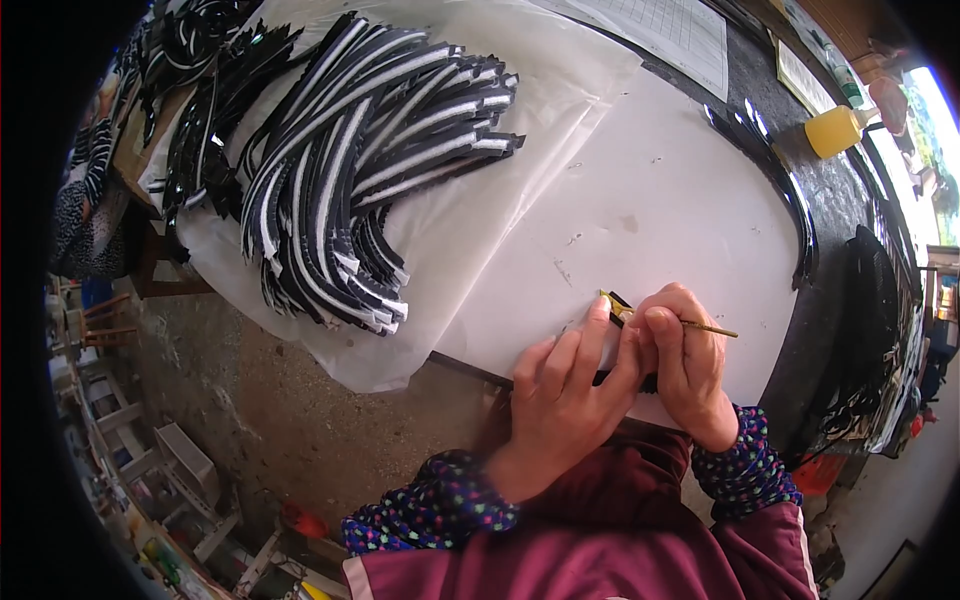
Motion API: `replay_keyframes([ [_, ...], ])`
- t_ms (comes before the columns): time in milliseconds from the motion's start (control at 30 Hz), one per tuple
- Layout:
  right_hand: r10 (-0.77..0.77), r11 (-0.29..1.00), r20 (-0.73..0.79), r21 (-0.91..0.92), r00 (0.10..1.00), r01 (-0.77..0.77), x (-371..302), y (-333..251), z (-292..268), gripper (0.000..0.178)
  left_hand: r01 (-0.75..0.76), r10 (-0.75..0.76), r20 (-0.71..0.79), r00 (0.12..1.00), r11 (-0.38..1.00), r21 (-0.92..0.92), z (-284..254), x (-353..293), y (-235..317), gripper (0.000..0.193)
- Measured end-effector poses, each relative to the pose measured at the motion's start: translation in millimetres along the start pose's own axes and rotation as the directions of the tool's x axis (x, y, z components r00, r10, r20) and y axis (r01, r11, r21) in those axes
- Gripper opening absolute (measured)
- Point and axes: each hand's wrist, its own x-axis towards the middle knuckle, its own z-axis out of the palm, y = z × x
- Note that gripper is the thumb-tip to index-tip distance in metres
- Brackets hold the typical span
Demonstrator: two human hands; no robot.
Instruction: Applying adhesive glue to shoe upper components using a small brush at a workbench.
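A thin brown stick (712,328) sits pinched in the fingers of my right hand (690,365), pointing out to the right; its working end is hidden behind the fingers. My left hand (570,390) is close beside it, fingers bent and pressed down on a dark strip. The strip's end (617,302), black with a yellowish patch, shows past the left fingertips. More of the dark strip (648,383) appears below, between the two hands. Both hands rest over the near edge of a white work board (600,215).
Black strips with white bands form a large pile (340,170) on a translucent plastic sheet (450,270) at the left. Shiny black strips (775,175) lie along the board's right edge. A yellow bottle (833,134) and a printed sheet (660,40) are at the back right.
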Motion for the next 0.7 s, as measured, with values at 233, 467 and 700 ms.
replay_keyframes([
  [233,0.056,0.995,0.007,0.08,0.998,-0.056,-1,-1,-2,0.02,0.0,0.0,-0.003,1.0,1.0,0.001,0,1,0,0.026],
  [467,0.14,0.983,0.057,0.108,0.988,-0.146,-4,-3,-13,0.015,-0.017,0.017,-0.015,1.0,1.0,-0.005,4,-2,1,0.031],
  [700,-0.203,0.91,-0.005,-0.37,0.979,0.187,-32,-2,-21,0.026,-0.046,0.046,0.033,0.998,0.999,0.002,-1,-4,-4,0.038],
])
